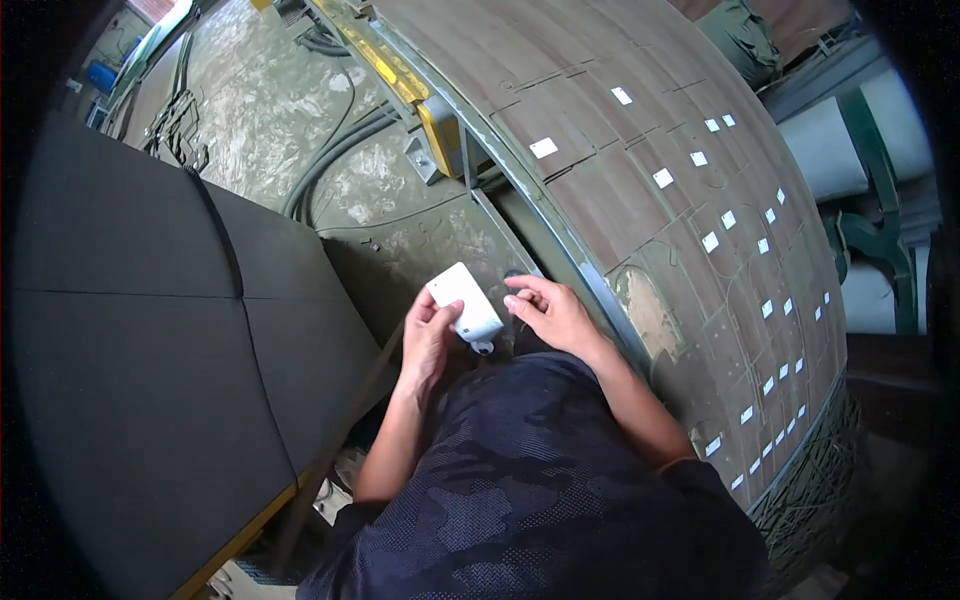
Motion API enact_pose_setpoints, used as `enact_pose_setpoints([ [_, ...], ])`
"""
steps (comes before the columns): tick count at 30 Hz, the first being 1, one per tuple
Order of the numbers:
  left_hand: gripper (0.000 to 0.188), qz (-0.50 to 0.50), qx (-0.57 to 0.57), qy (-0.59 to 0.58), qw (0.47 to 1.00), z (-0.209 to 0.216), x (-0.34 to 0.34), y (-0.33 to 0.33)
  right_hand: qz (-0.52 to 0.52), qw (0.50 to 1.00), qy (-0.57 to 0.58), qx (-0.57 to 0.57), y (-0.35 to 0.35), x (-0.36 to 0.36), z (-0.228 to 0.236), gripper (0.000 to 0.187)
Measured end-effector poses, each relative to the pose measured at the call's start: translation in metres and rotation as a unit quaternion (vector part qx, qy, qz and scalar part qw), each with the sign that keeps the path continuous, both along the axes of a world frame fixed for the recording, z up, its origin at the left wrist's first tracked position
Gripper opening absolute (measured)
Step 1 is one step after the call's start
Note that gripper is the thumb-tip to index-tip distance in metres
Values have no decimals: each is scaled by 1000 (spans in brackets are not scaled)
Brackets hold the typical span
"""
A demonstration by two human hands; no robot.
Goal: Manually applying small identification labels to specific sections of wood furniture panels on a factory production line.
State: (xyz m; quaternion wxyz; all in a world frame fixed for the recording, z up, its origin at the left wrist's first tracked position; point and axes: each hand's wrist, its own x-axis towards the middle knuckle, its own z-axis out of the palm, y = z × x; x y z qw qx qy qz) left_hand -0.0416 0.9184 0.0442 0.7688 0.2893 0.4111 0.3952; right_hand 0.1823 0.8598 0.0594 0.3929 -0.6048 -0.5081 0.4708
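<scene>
Hands meet at chest height over a narrow gap of stained green floor (300, 130), hemmed in on both sides. The left hand (427, 345) grips a small white rectangular device (464, 300) from below, thumb laid on its lower edge, while the right hand (553, 314) is half curled just beside the device's right end, fingertips at or very near it; whether they actually touch cannot be told. On the person's left, dark grey flat panels (150, 330) run close, their near edge trimmed in yellow and stopping just short of the left forearm. On the right, a broad brown slatted surface (640, 130) dotted with small white tags (543, 148) curves away, its metal-framed edge passing just behind the right wrist. Grey cables (330, 160) lie on the floor farther ahead, well apart from the hands
</scene>
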Motion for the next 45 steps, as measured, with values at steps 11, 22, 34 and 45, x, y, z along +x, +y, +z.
enact_pose_setpoints([
  [11, 35, 112, -1, 121, 986, 26, 50, 37, -177, 947, -265, 43, 172, 156, -96, 39],
  [22, 42, 153, -22, 134, 979, 28, 107, 58, -83, 807, -584, -5, 243, 268, -195, 50],
  [34, 61, 91, 61, 148, 983, 43, 140, 100, -55, 974, -212, 48, 230, 201, -65, 28],
  [45, 75, -19, 78, 48, 996, 32, 106, 152, 116, 989, 1, -91, 220, 133, -10, 27],
])
